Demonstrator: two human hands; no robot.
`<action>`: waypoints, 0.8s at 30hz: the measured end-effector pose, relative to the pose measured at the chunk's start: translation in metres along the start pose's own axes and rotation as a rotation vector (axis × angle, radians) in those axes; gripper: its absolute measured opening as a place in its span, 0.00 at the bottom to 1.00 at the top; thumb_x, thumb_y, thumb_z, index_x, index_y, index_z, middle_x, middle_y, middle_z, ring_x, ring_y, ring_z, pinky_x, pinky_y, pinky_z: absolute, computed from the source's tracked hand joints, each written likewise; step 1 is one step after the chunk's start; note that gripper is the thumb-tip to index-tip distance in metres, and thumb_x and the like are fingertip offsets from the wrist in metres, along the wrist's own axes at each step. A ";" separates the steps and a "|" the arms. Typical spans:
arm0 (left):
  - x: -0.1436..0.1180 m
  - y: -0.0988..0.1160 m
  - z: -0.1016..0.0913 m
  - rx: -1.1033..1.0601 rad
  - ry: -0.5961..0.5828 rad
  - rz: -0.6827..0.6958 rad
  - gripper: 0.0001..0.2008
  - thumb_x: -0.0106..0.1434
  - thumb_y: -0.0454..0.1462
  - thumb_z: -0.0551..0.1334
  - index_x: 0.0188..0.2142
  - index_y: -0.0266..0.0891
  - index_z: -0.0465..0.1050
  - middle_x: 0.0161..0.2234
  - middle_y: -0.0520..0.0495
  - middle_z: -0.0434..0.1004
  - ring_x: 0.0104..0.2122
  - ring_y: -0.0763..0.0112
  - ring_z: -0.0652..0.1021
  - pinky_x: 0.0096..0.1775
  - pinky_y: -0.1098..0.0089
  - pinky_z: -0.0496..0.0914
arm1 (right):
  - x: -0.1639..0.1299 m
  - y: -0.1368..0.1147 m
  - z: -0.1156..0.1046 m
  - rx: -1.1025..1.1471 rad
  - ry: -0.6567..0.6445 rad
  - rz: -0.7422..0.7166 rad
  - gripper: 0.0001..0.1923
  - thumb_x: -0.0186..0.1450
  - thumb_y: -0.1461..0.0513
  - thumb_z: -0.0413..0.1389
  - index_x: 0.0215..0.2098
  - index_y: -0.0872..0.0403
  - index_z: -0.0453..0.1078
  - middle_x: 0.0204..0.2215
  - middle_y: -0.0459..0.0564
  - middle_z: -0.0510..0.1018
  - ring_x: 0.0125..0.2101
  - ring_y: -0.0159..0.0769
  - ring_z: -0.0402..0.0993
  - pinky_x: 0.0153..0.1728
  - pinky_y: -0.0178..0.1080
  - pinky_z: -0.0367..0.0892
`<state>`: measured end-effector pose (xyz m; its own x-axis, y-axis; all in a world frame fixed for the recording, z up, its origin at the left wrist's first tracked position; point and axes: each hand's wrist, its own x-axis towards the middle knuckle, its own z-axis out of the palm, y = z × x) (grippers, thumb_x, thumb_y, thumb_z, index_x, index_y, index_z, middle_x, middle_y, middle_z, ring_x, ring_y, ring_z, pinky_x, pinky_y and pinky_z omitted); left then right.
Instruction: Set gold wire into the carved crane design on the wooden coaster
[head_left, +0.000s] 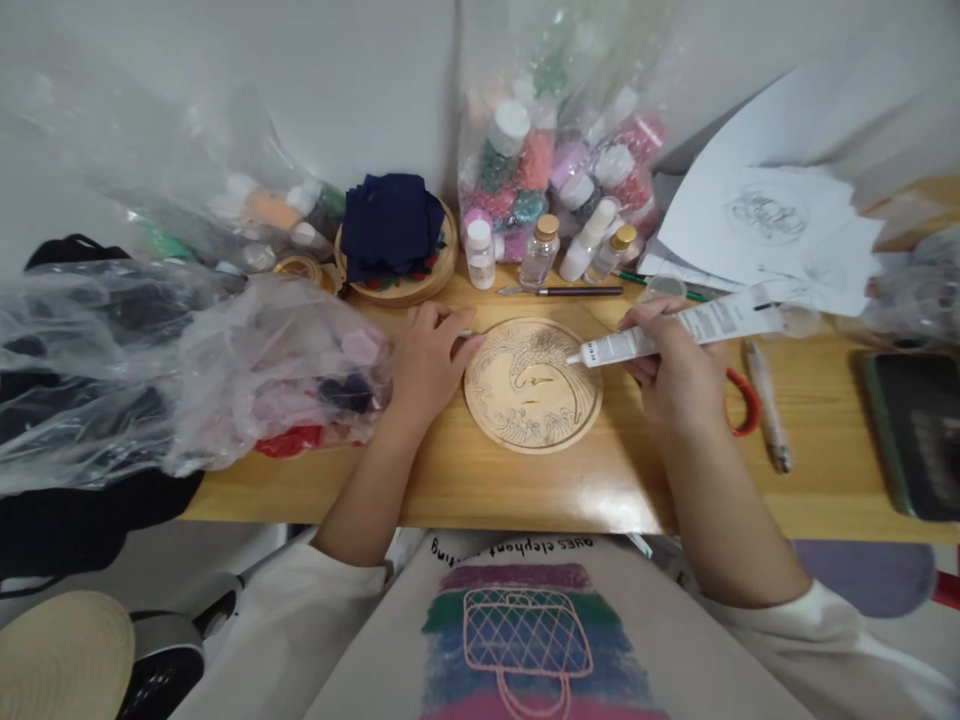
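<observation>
Currently the right hand (679,375) grasps a white glue tube (697,325), fingers wrapped around its forward part, with the nozzle resting on the upper right of the round wooden disc (532,385). The disc lies flat on the wooden table (525,490), directly in front of the person, between both hands. It carries a line drawing of a bird above waves. The left hand (427,365) rests at the disc's left edge, fingers loosely curled with the tips against the rim; it appears to hold nothing.

Procedure for a clean application, as judged from this view:

1. Keep the left fingertips pressed against the rim so the disc cannot rotate or slide under the nozzle.
2. Hold the tube at a low angle, as shown, with the nozzle tip just touching the wood.
3. Squeeze lightly and evenly; a heavy squeeze is likely to flood the fine drawn lines.
4. Follow one outlined area at a time, and keep the heel of the right hand off the wet surface.

Nearby items: small bottles (540,250) stand behind the disc, a thin tool (562,291) lies in front of them, and red-handled scissors (742,400) lie just beside the right wrist. Plastic bags (187,370) of supplies sit at the left, near the left forearm.
</observation>
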<state>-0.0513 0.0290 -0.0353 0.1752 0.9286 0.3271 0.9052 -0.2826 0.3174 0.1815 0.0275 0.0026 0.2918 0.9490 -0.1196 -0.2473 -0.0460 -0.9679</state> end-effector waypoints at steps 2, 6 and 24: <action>-0.003 0.014 -0.007 0.016 0.030 0.049 0.15 0.66 0.45 0.62 0.47 0.39 0.77 0.41 0.41 0.75 0.41 0.60 0.72 0.42 0.62 0.66 | 0.001 0.000 -0.001 -0.019 -0.030 -0.018 0.11 0.50 0.58 0.64 0.19 0.55 0.68 0.13 0.39 0.63 0.12 0.20 0.47 0.12 0.31 0.39; -0.028 0.067 -0.018 0.033 -0.057 0.340 0.14 0.69 0.42 0.57 0.39 0.35 0.77 0.37 0.42 0.79 0.39 0.60 0.75 0.44 0.60 0.67 | 0.001 -0.009 -0.007 -0.039 -0.047 -0.109 0.24 0.56 0.45 0.59 0.16 0.54 0.67 0.11 0.40 0.60 0.10 0.23 0.47 0.11 0.34 0.37; -0.084 0.131 0.042 -0.246 -0.263 0.725 0.27 0.68 0.50 0.55 0.50 0.27 0.76 0.54 0.33 0.76 0.58 0.51 0.73 0.64 0.54 0.60 | -0.033 0.031 0.013 -0.535 0.209 -0.305 0.12 0.62 0.59 0.55 0.21 0.50 0.64 0.19 0.42 0.63 0.21 0.31 0.62 0.23 0.36 0.58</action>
<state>0.0690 -0.0761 -0.0590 0.7989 0.5115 0.3166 0.4256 -0.8525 0.3035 0.1518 -0.0015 -0.0202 0.4632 0.8658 0.1894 0.3532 0.0157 -0.9354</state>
